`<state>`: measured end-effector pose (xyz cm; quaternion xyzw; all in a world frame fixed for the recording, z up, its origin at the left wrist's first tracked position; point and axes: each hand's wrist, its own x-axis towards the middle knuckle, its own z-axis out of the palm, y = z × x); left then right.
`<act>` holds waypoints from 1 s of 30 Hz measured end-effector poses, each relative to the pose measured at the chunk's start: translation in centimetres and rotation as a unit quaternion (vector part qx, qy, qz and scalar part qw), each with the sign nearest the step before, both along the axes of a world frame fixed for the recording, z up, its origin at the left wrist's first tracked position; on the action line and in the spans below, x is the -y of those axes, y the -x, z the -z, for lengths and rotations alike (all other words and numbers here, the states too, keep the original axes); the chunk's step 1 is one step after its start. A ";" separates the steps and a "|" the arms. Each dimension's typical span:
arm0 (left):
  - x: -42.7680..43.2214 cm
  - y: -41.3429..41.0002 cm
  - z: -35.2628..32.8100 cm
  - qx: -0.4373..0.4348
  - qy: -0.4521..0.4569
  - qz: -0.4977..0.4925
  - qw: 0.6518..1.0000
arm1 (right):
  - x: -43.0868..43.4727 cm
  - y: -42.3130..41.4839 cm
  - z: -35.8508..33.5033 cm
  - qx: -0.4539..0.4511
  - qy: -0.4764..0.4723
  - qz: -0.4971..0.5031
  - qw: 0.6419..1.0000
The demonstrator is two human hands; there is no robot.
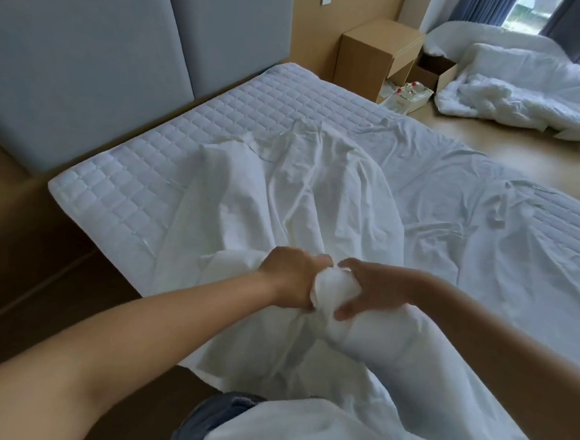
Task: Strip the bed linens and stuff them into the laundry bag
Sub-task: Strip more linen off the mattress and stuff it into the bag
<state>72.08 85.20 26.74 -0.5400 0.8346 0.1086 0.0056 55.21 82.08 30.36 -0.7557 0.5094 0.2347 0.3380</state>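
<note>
Sheet (pixel 300 200) lies half peeled off the mattress (pixel 184 137); your left hand (pixel 291 275) and right hand (pixel 369 289) pinch its bunched edge with curled fingers; no laundry bag shows.

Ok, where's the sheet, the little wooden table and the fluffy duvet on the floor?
bed sheet (pixel 317 201): head view, its crumpled middle part.
nightstand (pixel 362 68): head view, the side facing the camera.
duvet (pixel 530 95): head view, middle of the rumpled heap.
</note>
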 end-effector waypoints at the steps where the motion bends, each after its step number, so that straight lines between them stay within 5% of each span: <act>1: 0.7 0.2 0.1 0.012 -0.083 -0.036 0.996 | -0.9 0.0 0.3 -0.010 0.069 -0.036 0.997; 4: 2.4 -0.3 0.6 -0.068 -0.233 -0.105 0.964 | -3.8 0.2 2.4 -0.041 0.196 -0.147 0.969; 8: 2.5 -2.0 -0.1 -0.233 -0.401 -0.138 0.875 | -4.5 -0.4 5.6 -0.012 0.320 -0.187 0.928; 12: 2.6 -4.4 1.3 -0.252 -0.506 -0.198 0.801 | -2.7 -2.0 8.2 0.048 0.320 -0.209 0.923; 15: 2.6 -4.8 4.7 -0.262 -0.532 -0.207 0.778 | -1.1 -3.3 11.5 0.042 0.267 -0.246 0.931; 18: 3.1 -3.5 10.7 -0.192 -0.388 -0.329 0.839 | 1.3 -3.7 17.0 0.000 0.225 -0.246 0.943; 21: 2.0 -1.4 16.1 -0.100 -0.197 -0.364 0.905 | 2.5 -3.9 23.1 -0.043 0.199 -0.107 0.973; 25: -3.3 0.5 22.5 0.000 -0.236 -0.179 0.955 | 0.7 -3.1 27.6 0.009 0.237 -0.044 0.971; 30: -2.0 -1.4 26.8 0.072 -0.193 -0.142 0.968 | -1.9 -1.5 29.3 0.030 0.299 -0.103 0.948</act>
